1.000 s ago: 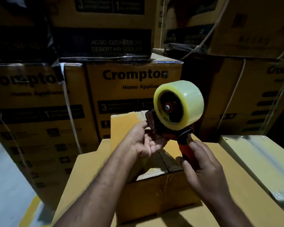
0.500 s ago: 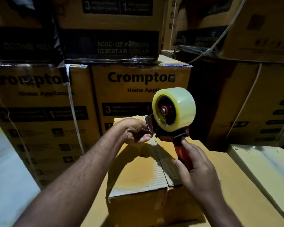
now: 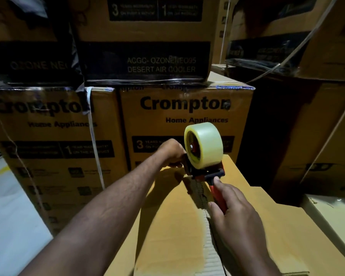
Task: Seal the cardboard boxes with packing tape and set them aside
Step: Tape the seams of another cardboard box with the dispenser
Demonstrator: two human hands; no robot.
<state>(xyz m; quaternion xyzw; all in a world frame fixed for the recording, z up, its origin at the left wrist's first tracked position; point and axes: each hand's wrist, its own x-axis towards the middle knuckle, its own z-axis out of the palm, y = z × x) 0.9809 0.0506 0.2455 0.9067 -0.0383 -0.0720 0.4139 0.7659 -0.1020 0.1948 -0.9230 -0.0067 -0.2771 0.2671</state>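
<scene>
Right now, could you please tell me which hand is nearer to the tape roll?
Left. The left hand sits right beside the tape roll, at the front of the dispenser; the right hand grips the red handle below the roll.

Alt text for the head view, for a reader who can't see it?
A right hand grips a red-handled tape dispenser at the far end of the top seam of a cardboard box; the left hand curls beside it. Stacked Crompton cartons stand behind.

Tape dispenser (image 3: 204, 154) on cardboard box (image 3: 177, 226)
</scene>
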